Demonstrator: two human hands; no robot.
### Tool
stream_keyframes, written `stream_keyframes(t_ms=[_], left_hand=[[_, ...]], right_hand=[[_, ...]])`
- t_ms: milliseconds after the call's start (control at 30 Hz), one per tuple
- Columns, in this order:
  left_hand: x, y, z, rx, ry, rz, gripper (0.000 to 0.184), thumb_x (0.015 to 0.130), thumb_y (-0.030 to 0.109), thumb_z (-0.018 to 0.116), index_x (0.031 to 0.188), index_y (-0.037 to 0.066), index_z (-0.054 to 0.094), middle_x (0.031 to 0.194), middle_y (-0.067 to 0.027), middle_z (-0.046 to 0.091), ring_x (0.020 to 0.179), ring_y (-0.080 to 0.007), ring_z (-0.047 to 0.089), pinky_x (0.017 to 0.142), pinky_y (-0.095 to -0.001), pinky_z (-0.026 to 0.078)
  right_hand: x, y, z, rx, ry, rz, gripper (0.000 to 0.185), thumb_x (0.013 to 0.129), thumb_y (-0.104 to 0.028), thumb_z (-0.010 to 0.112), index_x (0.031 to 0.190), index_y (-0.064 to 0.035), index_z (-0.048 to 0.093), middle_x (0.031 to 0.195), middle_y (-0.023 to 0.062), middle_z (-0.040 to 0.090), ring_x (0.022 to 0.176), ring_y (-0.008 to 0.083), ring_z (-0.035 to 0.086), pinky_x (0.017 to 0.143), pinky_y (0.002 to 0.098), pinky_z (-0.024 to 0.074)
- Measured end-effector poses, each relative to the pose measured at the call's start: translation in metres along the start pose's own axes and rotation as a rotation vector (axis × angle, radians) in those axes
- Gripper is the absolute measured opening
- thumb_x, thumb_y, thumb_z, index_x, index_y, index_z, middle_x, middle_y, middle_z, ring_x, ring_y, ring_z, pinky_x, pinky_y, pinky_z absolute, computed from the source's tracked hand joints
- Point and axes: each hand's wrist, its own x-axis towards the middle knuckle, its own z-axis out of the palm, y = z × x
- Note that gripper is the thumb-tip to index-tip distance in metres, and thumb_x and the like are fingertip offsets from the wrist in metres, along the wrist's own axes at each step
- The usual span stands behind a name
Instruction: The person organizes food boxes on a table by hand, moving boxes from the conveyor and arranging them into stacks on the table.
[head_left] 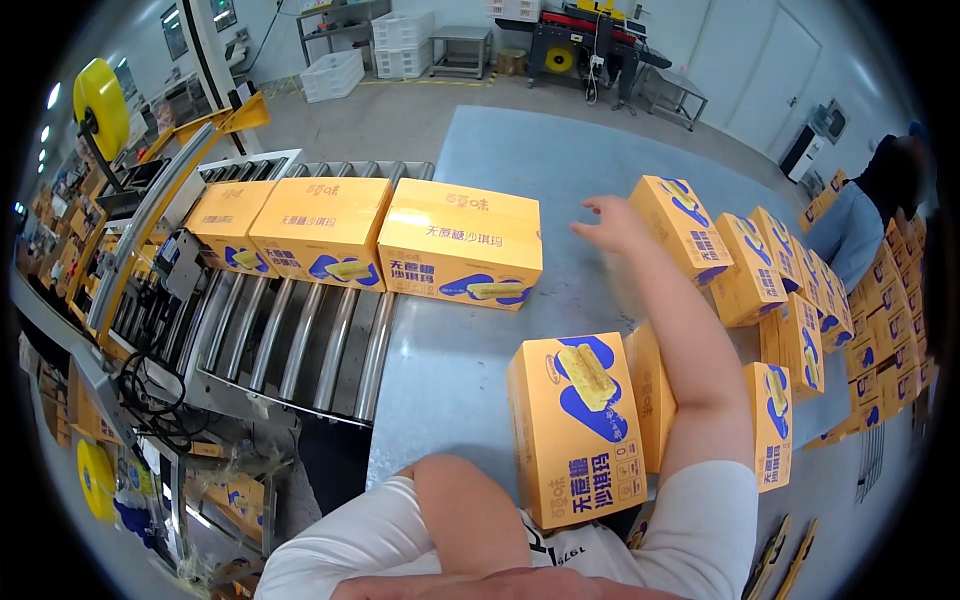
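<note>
My right hand [610,228] reaches out over the grey metal table [470,350], its fingers apart and nothing in them. It is between a yellow carton [470,240] lying at the left and an upright yellow carton [680,225] at the right, apart from the left one. My left arm [465,505] is bent close to my body, and its hand does not show. A large carton [575,430] with blue print stands in front of my chest. Partly behind my right forearm is another carton [650,395].
Two more cartons [320,225] sit on the roller conveyor [300,345], by a taping machine [150,250] at the left. Several cartons [750,265] stand along the table's right side. Beyond them a person [860,210] is near stacked cartons [885,320]. White crates [403,45] stand at the back.
</note>
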Motion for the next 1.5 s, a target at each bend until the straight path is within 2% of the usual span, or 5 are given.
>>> stream_keyframes(t_ms=[333,733,833,1133,1500], left_hand=[[-0.004,0.0,0.0,-0.011,-0.013,-0.001,0.021,0.112,0.017,0.038,0.1,0.004,0.049,0.099,-0.0005,0.046,0.088,-0.0079,0.045,0.077,-0.0222,0.034],[-0.003,0.0,0.002,-0.021,-0.002,0.018,0.019,0.112,0.016,0.038,0.104,0.004,0.049,0.103,-0.0008,0.047,0.092,-0.0084,0.046,0.08,-0.0232,0.035],[-0.002,0.0,0.002,-0.023,0.001,0.028,0.018,0.112,0.016,0.038,0.105,0.004,0.05,0.104,-0.0009,0.048,0.093,-0.0086,0.046,0.08,-0.0234,0.035],[0.0,-0.001,0.002,-0.039,0.014,0.054,0.017,0.111,0.016,0.039,0.107,0.004,0.05,0.106,-0.0012,0.049,0.096,-0.0089,0.047,0.083,-0.0242,0.035],[-0.001,-0.001,0.003,-0.052,0.01,0.059,0.017,0.11,0.015,0.039,0.11,0.004,0.051,0.11,-0.0016,0.05,0.099,-0.0094,0.048,0.086,-0.0251,0.035]], right_hand=[[0.011,0.022,0.01,-0.118,0.007,-0.105,0.042,0.089,-0.029,0.069,0.128,-0.0149,0.071,0.132,0.0148,0.068,0.121,0.0347,0.064,0.099,0.0462,0.0533],[0.007,0.08,-0.034,-0.004,0.42,0.24,0.025,0.092,-0.024,0.064,0.109,-0.0102,0.077,0.11,0.0133,0.076,0.104,0.0321,0.071,0.088,0.0429,0.0564],[0.014,0.072,-0.028,0.202,0.482,0.199,0.026,0.09,-0.027,0.066,0.105,-0.0089,0.077,0.107,0.0139,0.076,0.101,0.0326,0.071,0.087,0.0436,0.0565],[-0.004,0.002,-0.02,-0.099,0.39,-0.23,0.023,0.089,-0.027,0.068,0.1,-0.0095,0.078,0.097,0.0107,0.075,0.101,0.0308,0.068,0.088,0.0435,0.055],[-0.001,0.017,-0.019,0.015,0.346,-0.201,0.024,0.091,-0.03,0.069,0.099,-0.0084,0.077,0.102,0.0099,0.073,0.103,0.0308,0.067,0.09,0.0425,0.0536]])
